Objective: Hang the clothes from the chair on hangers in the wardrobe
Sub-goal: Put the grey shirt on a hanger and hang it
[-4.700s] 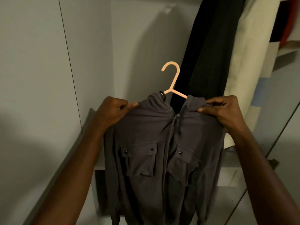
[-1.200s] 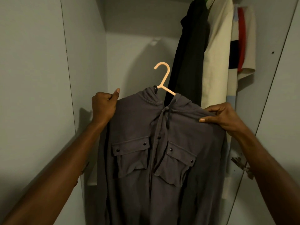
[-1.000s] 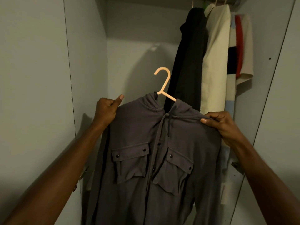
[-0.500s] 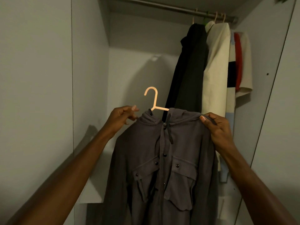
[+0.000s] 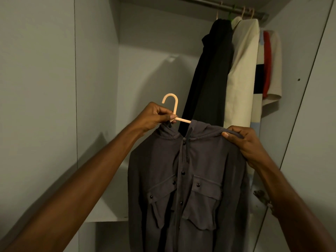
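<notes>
— What is being held in the head view?
— A soft grey shirt (image 5: 189, 179) on a thin peach hanger (image 5: 173, 110); its neck is being pinched by the left hand (image 5: 154, 118), the shoulder cloth gripped by the right hand (image 5: 244, 140).
— Where?
— Below the metal rail (image 5: 200, 1), beside a black garment (image 5: 209, 73).

The shirt (image 5: 187, 179) is plain dark grey with black snaps, on a peach hanger (image 5: 173, 110). Behind hang a black garment (image 5: 209, 73), a cream one (image 5: 241, 73) and a colour-blocked one (image 5: 267, 66) (red, navy, cream). The wardrobe walls (image 5: 145, 73) are pale grey.
</notes>
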Motion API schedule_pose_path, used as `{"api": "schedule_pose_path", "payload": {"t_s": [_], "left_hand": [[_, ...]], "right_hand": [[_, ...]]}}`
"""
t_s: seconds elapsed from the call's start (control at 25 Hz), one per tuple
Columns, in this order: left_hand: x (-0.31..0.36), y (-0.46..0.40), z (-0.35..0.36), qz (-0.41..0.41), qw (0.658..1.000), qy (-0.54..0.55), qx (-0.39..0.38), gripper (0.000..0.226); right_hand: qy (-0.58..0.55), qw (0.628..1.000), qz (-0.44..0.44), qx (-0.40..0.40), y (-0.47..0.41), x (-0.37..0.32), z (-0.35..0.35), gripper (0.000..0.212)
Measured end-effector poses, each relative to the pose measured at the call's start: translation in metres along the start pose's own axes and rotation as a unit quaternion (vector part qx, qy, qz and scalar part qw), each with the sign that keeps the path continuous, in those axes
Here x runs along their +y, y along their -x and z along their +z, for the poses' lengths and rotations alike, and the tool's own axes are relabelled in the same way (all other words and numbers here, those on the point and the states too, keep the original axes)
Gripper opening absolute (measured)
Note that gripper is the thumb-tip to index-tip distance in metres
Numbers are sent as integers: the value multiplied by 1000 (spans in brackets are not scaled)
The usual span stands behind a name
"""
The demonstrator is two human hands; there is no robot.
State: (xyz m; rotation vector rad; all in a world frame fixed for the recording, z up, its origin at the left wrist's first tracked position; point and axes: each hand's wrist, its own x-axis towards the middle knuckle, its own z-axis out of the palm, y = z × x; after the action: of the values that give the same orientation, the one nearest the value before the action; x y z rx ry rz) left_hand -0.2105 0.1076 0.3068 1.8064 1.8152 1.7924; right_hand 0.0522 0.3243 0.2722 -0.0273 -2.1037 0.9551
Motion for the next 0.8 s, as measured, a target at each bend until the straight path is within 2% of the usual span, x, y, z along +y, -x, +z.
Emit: {"api": "schedule_pose_path", "payload": {"t_s": [0.2, 0.4, 0.52, 0.8], "left_hand": [[6, -2, -5, 23, 999, -9, -40, 18], [10, -6, -6, 22, 999, 5, -46, 17], [13, -9, -5, 19, 997, 9, -77, 19], [-5, 10, -12, -36, 996, -18, -74, 26]], "right_hand": [[7, 993, 18, -117, -3, 4, -2, 38], [-7, 991, 39, -131, -4, 5, 9, 41], [15, 987, 36, -157, -6, 3, 17, 42], [48, 995, 23, -86, -1, 10, 33, 30]]}}
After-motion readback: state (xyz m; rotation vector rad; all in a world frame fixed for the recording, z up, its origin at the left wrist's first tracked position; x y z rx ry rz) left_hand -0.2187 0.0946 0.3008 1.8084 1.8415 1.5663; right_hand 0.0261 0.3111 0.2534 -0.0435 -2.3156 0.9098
